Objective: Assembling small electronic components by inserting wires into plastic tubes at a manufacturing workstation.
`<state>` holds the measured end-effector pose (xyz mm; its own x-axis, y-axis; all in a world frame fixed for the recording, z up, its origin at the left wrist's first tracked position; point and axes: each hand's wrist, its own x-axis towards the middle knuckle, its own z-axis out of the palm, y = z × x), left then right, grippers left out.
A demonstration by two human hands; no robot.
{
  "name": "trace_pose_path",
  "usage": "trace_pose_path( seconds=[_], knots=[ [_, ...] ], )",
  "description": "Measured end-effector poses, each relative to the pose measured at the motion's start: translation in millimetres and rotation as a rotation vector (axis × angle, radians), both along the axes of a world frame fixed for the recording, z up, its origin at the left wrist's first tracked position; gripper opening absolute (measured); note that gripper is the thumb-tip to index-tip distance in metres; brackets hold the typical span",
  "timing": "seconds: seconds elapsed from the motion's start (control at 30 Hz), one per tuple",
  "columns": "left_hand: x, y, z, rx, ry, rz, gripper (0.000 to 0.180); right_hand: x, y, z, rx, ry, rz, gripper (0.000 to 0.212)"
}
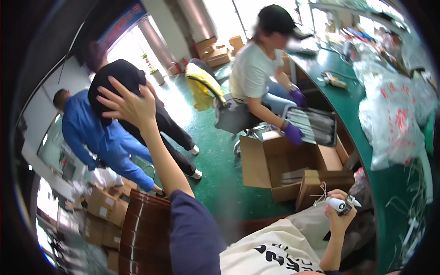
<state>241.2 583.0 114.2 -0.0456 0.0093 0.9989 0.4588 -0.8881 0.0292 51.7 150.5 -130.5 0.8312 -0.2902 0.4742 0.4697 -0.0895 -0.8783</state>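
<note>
My left hand [130, 105] is raised at the upper left with its fingers spread, and holds nothing. In the picture it overlaps a standing person in black [120, 75]; I see no contact. At the lower right my right hand [340, 221] is closed round a white cylindrical object [336, 204] with a round dark-ringed end. A thin pale cord loops up beside it, and a white pointed tip [354, 201] sticks out past the fingers. What else lies in the palm is hidden. This hand is close to the green table's edge, in front of my cream printed apron [270, 243].
A seated co-worker in purple gloves holds a tray of rods [311, 126] over an open cardboard box [284, 165]. A curved green table [366, 151] carries clear plastic bags [389, 114]. Stacked cartons [98, 206] and a person in blue [98, 123] are at the left.
</note>
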Motion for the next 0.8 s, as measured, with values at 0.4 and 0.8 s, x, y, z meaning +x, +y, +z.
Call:
trace_pose_path(
  seconds=[0.4,0.8],
  knots=[
    [-98.2,-230.9,-492.2,-0.858,1.601,-0.981,0.073,-36.8,7.5,1.8,-0.009,0.219,-0.198,0.018],
    [-102.3,-330.7,-305.0,-0.931,1.851,-2.022,0.034,-62.2,-22.5,26.2,-0.016,0.218,-0.403,0.017]
  ],
)
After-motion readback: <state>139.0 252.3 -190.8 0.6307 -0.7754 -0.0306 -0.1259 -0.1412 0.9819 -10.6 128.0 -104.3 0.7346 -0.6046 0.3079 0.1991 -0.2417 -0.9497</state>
